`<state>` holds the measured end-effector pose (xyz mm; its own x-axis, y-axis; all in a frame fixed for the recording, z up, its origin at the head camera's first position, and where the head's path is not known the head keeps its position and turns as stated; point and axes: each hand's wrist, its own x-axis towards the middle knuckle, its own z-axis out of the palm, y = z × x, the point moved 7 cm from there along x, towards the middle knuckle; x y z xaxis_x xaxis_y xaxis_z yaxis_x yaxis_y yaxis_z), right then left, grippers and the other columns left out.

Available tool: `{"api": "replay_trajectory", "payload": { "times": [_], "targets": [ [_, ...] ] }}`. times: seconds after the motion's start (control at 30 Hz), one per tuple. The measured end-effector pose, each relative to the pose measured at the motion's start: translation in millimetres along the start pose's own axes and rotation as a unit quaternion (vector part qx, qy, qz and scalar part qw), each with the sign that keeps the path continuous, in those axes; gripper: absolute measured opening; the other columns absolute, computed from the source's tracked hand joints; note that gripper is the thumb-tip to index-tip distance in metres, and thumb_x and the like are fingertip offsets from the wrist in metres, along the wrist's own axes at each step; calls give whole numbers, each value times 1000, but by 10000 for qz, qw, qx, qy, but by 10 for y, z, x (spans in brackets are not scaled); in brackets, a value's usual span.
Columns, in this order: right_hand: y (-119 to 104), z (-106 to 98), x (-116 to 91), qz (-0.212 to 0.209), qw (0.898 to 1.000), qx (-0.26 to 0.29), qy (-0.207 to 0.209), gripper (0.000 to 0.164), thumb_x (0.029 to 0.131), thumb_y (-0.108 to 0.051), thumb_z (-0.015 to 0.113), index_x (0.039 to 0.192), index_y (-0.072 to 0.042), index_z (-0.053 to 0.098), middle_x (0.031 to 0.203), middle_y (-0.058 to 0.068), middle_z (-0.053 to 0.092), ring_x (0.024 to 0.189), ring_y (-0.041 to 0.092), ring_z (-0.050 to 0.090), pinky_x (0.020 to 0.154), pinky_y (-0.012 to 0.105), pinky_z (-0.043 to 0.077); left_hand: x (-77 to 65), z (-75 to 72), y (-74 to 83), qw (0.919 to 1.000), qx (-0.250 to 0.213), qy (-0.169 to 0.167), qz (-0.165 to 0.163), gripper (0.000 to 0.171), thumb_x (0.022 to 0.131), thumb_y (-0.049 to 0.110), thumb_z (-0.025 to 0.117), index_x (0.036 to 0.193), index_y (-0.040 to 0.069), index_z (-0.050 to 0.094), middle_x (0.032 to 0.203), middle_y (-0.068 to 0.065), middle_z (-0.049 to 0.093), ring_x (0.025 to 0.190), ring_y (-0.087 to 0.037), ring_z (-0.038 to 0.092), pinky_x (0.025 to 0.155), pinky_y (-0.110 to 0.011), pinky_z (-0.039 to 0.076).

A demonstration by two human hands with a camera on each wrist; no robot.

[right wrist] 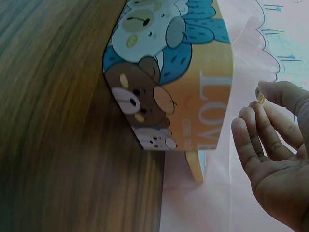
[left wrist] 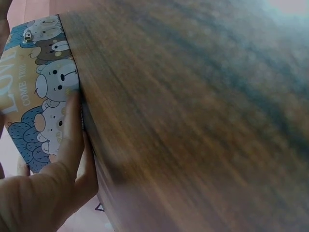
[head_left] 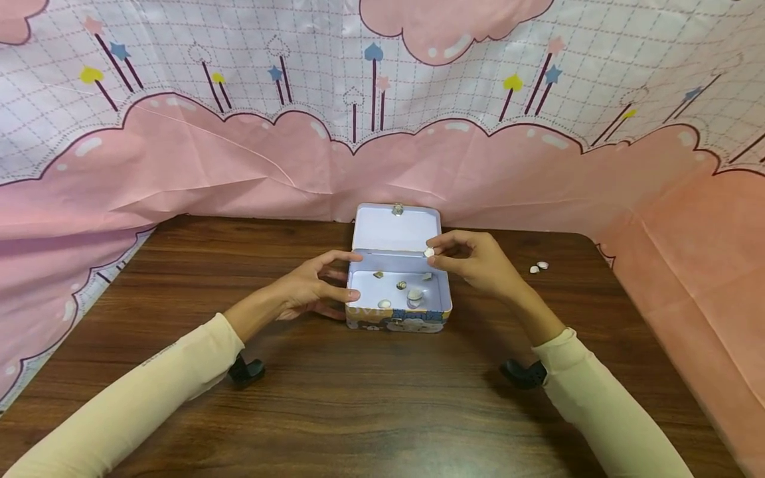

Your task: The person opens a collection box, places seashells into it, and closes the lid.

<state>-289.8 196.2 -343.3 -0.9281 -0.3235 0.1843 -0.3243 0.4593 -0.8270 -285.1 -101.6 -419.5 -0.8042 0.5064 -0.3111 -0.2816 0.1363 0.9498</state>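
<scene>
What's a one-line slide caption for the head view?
Right hand pinches a small shell near an open box with shells inside; left hand touches the box's side.

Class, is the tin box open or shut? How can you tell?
Open: the tin box has its lid raised at the back, and shells are visible inside.

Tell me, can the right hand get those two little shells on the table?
Probably yes: only table seems to lie between the right hand and the two shells. But it pinches another shell, so it may need to put that down first.
</scene>
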Motion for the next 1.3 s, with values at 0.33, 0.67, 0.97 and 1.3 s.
{"api": "replay_trajectory", "payload": {
  "times": [0.33, 0.67, 0.97, 1.3],
  "targets": [
    [-15, 53, 54, 28, 10000, 2, -64, 37, 102, -14, 85, 136, 0, 78, 118, 17, 82, 100, 20, 78, 85, 19, 66, -10, -2, 63, 10000, 89, -10, 40, 84, 99, 3, 86, 169, 29, 48, 171, -27, 33, 142, -49, 58, 102, -62, 70],
    [66, -92, -35, 91, 9999, 2, 120, 33, 103, -17, 84, 132, 0, 80, 117, 17, 81, 100, 16, 77, 86, 18, 66, -15, -6, 69, 10000, 78, -35, 21, 85, 98, 0, 86, 169, 29, 48, 170, -28, 33, 137, -47, 62, 102, -62, 70],
    [252, -423, -172, 230, 9990, -59, 372, 30, 105, -25, 84, 130, -9, 81, 113, 2, 82, 100, 10, 77, 87, 23, 68, -8, 0, 71, 9999, 145, -15, 16, 84, 98, 2, 87, 168, 30, 49, 171, -27, 33, 140, -49, 60, 101, -62, 70],
    [487, -871, -324, 341, 9950, -589, 734, 33, 106, -27, 84, 132, -7, 80, 112, -12, 81, 96, 2, 75, 79, 19, 65, -8, 6, 35, 9999, 97, -31, -13, 85, 99, 1, 86, 170, 27, 47, 171, -29, 32, 139, -47, 61, 102, -63, 70]
  ]
}}
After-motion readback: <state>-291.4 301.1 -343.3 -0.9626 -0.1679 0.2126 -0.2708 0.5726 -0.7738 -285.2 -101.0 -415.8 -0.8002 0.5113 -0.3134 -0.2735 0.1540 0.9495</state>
